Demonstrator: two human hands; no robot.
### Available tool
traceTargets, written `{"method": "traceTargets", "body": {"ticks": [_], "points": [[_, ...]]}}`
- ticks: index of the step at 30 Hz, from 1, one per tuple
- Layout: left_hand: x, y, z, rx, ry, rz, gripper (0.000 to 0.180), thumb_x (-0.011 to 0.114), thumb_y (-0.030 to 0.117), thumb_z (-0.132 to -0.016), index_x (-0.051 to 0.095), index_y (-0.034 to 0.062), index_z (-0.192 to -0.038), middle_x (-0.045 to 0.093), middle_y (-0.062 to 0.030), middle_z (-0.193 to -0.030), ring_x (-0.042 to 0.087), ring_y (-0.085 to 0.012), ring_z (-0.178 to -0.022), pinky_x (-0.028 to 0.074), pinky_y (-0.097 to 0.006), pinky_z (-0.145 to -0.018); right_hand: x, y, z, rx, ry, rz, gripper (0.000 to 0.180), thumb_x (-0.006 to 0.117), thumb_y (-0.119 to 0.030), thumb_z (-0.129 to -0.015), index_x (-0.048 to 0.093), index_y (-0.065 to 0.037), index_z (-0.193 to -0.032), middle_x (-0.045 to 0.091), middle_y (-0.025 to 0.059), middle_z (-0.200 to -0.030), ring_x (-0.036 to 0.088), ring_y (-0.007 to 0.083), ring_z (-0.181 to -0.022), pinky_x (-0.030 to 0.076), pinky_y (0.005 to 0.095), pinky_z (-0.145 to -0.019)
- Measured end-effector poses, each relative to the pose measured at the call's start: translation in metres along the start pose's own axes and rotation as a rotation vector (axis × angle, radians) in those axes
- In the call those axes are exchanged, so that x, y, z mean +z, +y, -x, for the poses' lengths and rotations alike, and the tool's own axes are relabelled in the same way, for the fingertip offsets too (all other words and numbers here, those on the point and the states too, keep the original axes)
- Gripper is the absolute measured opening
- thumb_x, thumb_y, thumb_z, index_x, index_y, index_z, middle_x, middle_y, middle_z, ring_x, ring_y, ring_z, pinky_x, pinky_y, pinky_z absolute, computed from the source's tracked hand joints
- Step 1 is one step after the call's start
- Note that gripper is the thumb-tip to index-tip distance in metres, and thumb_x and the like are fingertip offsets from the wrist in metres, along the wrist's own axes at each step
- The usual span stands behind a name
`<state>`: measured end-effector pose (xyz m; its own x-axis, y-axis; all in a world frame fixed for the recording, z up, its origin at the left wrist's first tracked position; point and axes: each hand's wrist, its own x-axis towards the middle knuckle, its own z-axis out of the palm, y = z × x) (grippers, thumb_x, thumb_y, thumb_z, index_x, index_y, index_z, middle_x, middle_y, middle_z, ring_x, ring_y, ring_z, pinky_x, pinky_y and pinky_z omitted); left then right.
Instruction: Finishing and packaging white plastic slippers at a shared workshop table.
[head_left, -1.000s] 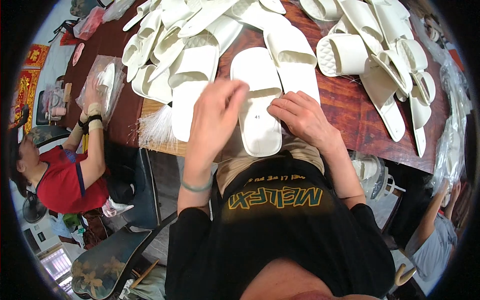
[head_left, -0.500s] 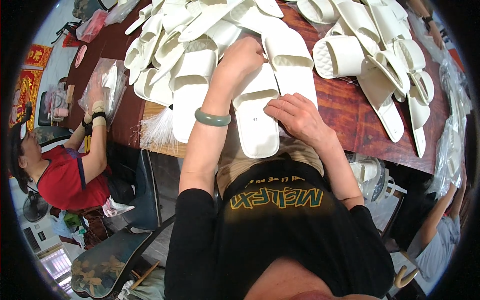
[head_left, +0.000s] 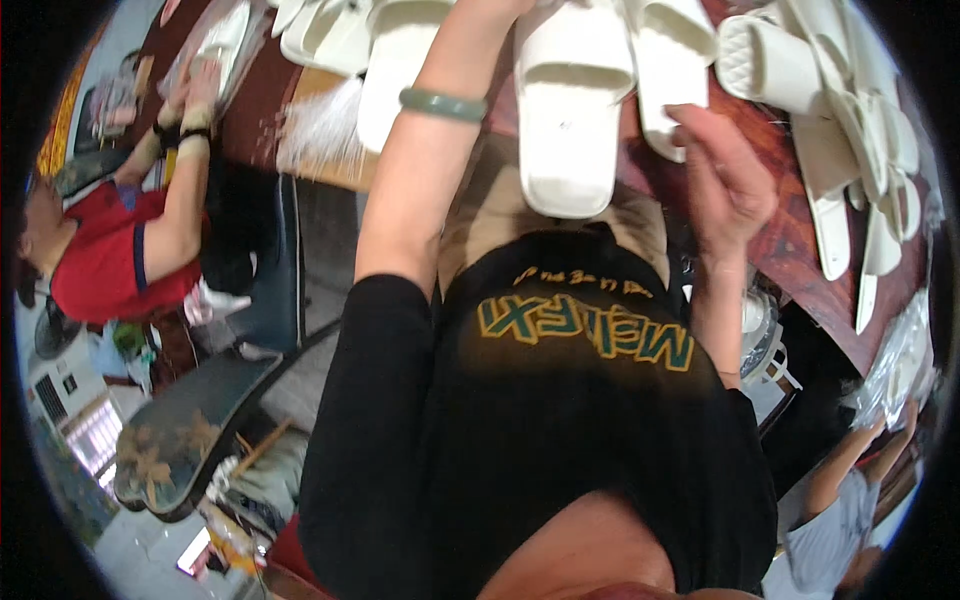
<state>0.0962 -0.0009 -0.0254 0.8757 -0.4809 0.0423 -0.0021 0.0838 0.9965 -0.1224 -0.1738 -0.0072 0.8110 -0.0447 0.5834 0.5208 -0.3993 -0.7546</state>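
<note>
White slipper [head_left: 570, 110] lies sole-down at the table's [head_left: 790, 250] near edge for easy reach, your right hand [head_left: 725, 180] loose beside it, left hand's grip out of view.

The left hand [head_left: 500, 8] is cut off at the top edge, its grip out of sight.

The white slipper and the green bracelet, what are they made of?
The white slipper looks like soft moulded foam or rubber: matte, thick, one piece, no stitching. The green bracelet on the left forearm looks like polished stone, maybe jade, or glass: smooth, glossy, slightly cloudy. Neither is certain from looks alone.
</note>
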Motion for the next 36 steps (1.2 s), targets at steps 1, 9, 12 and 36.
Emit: {"method": "traceTargets", "body": {"ticks": [1, 9, 12, 36], "points": [[-0.001, -0.001, -0.006, -0.001, 0.009, 0.022, 0.014, 0.049, 0.015, -0.090, 0.053, 0.0033, -0.084, 0.057, -0.0058, -0.064, 0.056, -0.0155, -0.053, 0.047, -0.026, -0.048, 0.000, -0.001, 0.000, 0.018, 0.027, -0.022, 0.017, 0.062, 0.005, -0.080, 0.066, 0.003, -0.096, 0.067, 0.0086, -0.087, 0.062, 0.0139, -0.077, 0.049, 0.0234, -0.069], [0.001, 0.021, 0.013, -0.041, 0.115, 0.010, 0.014, 0.049, 0.014, -0.090, 0.053, 0.0041, -0.083, 0.057, -0.0046, -0.068, 0.060, -0.0163, -0.061, 0.051, -0.029, -0.056, 0.004, -0.002, 0.010, 0.371, 0.171, -0.400, 0.016, 0.059, -0.003, -0.087, 0.062, 0.005, -0.101, 0.066, 0.0099, -0.087, 0.052, 0.0058, -0.064, 0.041, 0.0153, -0.054], [-0.009, 0.029, 0.018, -0.032, 0.059, 0.051, 0.017, 0.050, 0.015, -0.090, 0.057, 0.0054, -0.077, 0.059, -0.0045, -0.069, 0.061, -0.0168, -0.063, 0.052, -0.029, -0.058, 0.006, 0.004, 0.008, 0.465, 0.148, -0.476, 0.017, 0.056, -0.010, -0.091, 0.063, 0.003, -0.099, 0.065, 0.0082, -0.084, 0.049, 0.0047, -0.062, 0.038, 0.0158, -0.052], [0.047, 0.003, -0.049, 0.121, -0.018, -0.434, 0.027, 0.049, 0.020, -0.088, 0.055, -0.0020, -0.103, 0.067, -0.0127, -0.094, 0.061, -0.0177, -0.086, 0.047, -0.029, -0.078, -0.012, 0.008, -0.036, 0.524, -0.467, 0.152, 0.024, 0.051, -0.016, -0.077, 0.050, 0.004, -0.065, 0.039, 0.0132, -0.053, 0.039, 0.0167, -0.050, 0.035, 0.0338, -0.048]]}}
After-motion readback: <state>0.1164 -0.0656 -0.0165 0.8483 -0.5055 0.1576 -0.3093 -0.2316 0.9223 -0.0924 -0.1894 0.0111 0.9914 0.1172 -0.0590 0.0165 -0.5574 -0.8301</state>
